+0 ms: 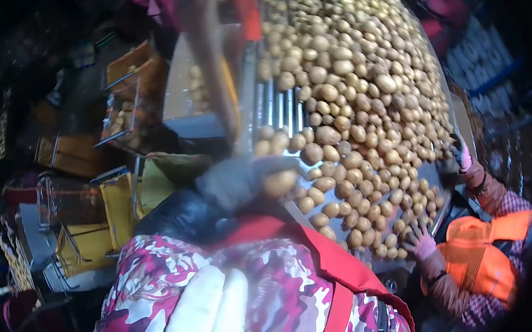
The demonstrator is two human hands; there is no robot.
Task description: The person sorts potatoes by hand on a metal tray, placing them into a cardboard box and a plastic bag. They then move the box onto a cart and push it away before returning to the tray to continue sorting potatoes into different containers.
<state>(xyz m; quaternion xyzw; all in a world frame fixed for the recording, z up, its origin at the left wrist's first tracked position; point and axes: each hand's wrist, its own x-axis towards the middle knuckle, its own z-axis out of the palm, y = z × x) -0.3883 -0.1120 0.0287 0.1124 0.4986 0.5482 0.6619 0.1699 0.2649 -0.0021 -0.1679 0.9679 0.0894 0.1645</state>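
Note:
My left hand (233,183), in a dark grey glove and blurred by motion, reaches rightward from a black cuff in front of the red apron. Its fingers are around a potato (280,182) at the near left edge of the sorting table. Many loose potatoes (361,101) cover the table, some lying beside the hand. Bare metal rollers (279,111) show just beyond it. My right hand is out of view.
A co-worker in an orange vest (482,254) has both hands at the table's right edge. Another person (445,5) reaches in at top right. Left are a white-sided bin (196,126), crates and yellow containers (86,245). A blurred brown shape (216,63) hangs ahead.

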